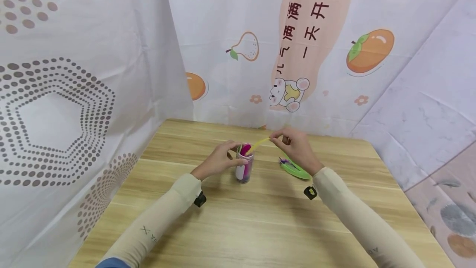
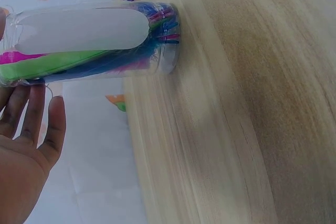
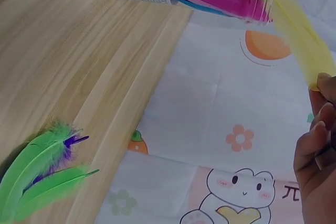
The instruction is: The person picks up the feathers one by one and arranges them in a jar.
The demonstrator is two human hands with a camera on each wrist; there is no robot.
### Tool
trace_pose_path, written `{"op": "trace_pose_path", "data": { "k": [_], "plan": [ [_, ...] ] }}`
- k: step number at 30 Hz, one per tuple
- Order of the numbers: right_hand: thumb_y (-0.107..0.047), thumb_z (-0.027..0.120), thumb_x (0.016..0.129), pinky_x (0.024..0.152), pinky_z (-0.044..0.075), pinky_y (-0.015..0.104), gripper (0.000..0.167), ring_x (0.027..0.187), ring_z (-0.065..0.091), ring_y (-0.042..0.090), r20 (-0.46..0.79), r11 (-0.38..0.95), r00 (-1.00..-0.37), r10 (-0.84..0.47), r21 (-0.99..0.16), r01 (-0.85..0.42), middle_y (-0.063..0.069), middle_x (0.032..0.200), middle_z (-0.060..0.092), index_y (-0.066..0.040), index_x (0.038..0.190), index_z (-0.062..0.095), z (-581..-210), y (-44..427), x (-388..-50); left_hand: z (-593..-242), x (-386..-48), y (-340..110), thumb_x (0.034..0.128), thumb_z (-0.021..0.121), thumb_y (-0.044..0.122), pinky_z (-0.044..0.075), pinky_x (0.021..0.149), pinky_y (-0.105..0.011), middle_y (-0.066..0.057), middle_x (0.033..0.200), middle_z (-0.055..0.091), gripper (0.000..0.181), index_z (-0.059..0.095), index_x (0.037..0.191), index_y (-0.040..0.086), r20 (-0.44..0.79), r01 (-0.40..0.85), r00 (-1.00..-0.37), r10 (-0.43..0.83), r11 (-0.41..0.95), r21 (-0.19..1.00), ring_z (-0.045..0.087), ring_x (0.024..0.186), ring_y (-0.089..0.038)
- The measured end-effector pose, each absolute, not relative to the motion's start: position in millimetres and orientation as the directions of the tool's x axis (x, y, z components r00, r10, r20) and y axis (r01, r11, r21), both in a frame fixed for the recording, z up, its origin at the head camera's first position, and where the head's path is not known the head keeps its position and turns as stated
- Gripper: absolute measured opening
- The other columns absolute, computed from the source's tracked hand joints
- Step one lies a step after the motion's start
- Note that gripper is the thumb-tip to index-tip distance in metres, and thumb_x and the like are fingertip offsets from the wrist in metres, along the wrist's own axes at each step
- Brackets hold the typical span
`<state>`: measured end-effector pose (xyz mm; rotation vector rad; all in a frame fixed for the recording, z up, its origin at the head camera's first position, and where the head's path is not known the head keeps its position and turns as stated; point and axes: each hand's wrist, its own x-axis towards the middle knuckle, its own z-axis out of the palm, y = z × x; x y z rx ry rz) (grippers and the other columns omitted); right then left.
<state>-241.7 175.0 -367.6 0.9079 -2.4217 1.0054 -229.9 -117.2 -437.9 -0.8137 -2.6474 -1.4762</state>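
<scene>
A clear plastic jar [image 1: 244, 173] stands upright on the table, packed with coloured feathers. In the left wrist view, green, blue and magenta feathers show through the jar's wall [image 2: 163, 59]. My left hand [image 1: 219, 160] holds the jar near its mouth, thumb on the near side. Between the thumb and fingertips of my right hand [image 1: 295, 150] is the tip of a yellow feather [image 3: 302, 35]. Its other end lies at the jar's mouth; how far it goes in is hidden. A magenta feather [image 1: 245, 149] sticks up out of the mouth.
Green feathers [image 3: 42, 182] with some purple [image 3: 68, 150] lie on the wooden table [image 1: 238, 226], right of the jar and below my right forearm. A printed white cloth [image 1: 223, 106] hangs along the table's back edge. Another cloth [image 1: 141, 94] hangs on the left.
</scene>
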Motion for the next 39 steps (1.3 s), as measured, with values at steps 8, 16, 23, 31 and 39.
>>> {"op": "trace_pose_path", "data": {
  "k": [8,16,23,31,39],
  "plan": [
    [-0.017,0.077,0.095,0.055,0.043,0.027,0.007,0.062,0.051,0.012,0.541,0.513,-0.678,-0.498,-0.447,-0.733,-0.008,0.09,0.07,-0.017,0.101,0.079,-370.6,157.4,-241.1,-436.5,-228.4,-117.2,0.0908,0.079,0.044,0.055,0.085,-0.037,0.008,0.12,0.063,0.059,0.062,0.141,0.019,0.248,0.445,-0.861,0.444,0.422,0.79,0.058,0.109,-0.013],
    [-0.008,0.077,0.094,0.051,0.042,0.025,0.01,0.058,0.05,0.009,0.53,0.465,-0.638,-0.559,-0.437,-0.77,-0.003,0.086,0.071,-0.013,0.102,0.079,-375.6,143.3,-239.0,-436.4,-228.6,-117.3,0.0907,0.079,0.045,0.055,0.086,-0.036,0.008,0.118,0.062,0.058,0.062,0.14,0.02,0.24,0.442,-0.862,0.447,0.432,0.786,0.058,0.109,-0.013],
    [-0.008,0.077,0.093,0.053,0.044,0.024,0.009,0.06,0.051,0.006,0.524,0.456,-0.622,-0.582,-0.423,-0.783,-0.003,0.09,0.072,-0.01,0.103,0.078,-380.0,133.5,-239.0,-435.5,-228.1,-117.8,0.091,0.077,0.048,0.054,0.087,-0.037,0.008,0.12,0.061,0.057,0.063,0.139,0.021,0.232,0.436,-0.863,0.448,0.432,0.789,0.057,0.11,-0.013],
    [-0.007,0.079,0.092,0.056,0.047,0.023,0.011,0.063,0.053,0.006,0.495,0.463,-0.604,-0.624,-0.388,-0.797,0.0,0.099,0.074,-0.009,0.102,0.079,-382.1,121.0,-241.0,-434.9,-228.6,-118.6,0.0908,0.077,0.049,0.054,0.085,-0.037,0.009,0.118,0.062,0.056,0.063,0.14,0.026,0.238,0.447,-0.857,0.457,0.429,0.785,0.057,0.109,-0.013],
    [-0.007,0.076,0.094,0.067,0.054,0.023,0.013,0.079,0.064,0.006,0.424,0.474,-0.618,-0.662,-0.402,-0.784,-0.002,0.102,0.073,-0.011,0.105,0.08,-385.6,111.4,-241.8,-436.5,-228.8,-120.1,0.0916,0.076,0.049,0.054,0.086,-0.038,0.009,0.12,0.061,0.053,0.063,0.139,0.029,0.246,0.452,-0.848,0.469,0.398,0.799,0.057,0.11,-0.013]
  ]
}}
